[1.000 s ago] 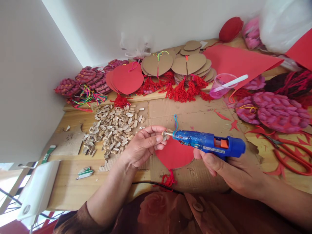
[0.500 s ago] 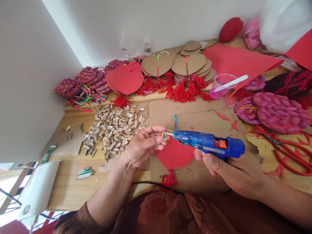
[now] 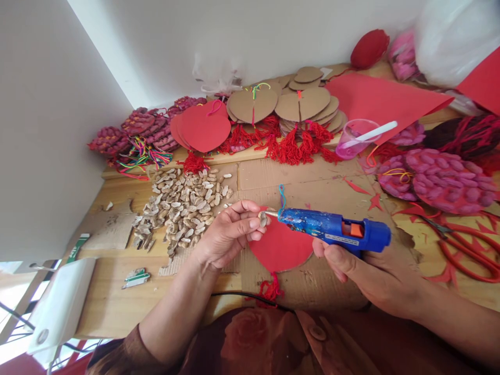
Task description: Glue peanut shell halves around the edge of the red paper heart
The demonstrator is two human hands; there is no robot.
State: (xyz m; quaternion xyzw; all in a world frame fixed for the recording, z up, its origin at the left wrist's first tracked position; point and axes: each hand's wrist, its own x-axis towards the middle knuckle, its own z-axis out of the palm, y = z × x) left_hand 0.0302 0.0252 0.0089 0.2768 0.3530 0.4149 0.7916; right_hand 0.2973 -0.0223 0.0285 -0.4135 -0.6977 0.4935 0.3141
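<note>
The shell [image 3: 263, 219] is pinched between thumb and fingers of the left hand [image 3: 228, 234], just above the red disc [image 3: 281, 247], at the centre of the desk [image 3: 117, 297]. Most of the shell is hidden by the fingertips, so its shape is hard to make out. The metal tip of the glue gun [image 3: 336, 232] touches it from 3 o'clock. The right hand [image 3: 367, 276] grips the gun from below, fingers closed around the handle; the handle itself is hidden behind the gun's body. The disc is partly covered by both hands and the gun; a red tassel [image 3: 270, 289] hangs from its edge at 6 o'clock and a blue cord [image 3: 281, 194] rises at 12.

At 10 o'clock lies a heap of shells [image 3: 182, 208]. At 1 o'clock a pink cup [image 3: 353, 139] holds a white stick [image 3: 373, 131]; what else is in it cannot be told. At 12 lie cardboard hearts [image 3: 300, 101] over red tassels, with red hearts [image 3: 203, 125] beside them. At 3 o'clock red scissors [image 3: 469, 252] are cut off by the frame edge, and beyond them lie pink pieces [image 3: 445, 179].
</note>
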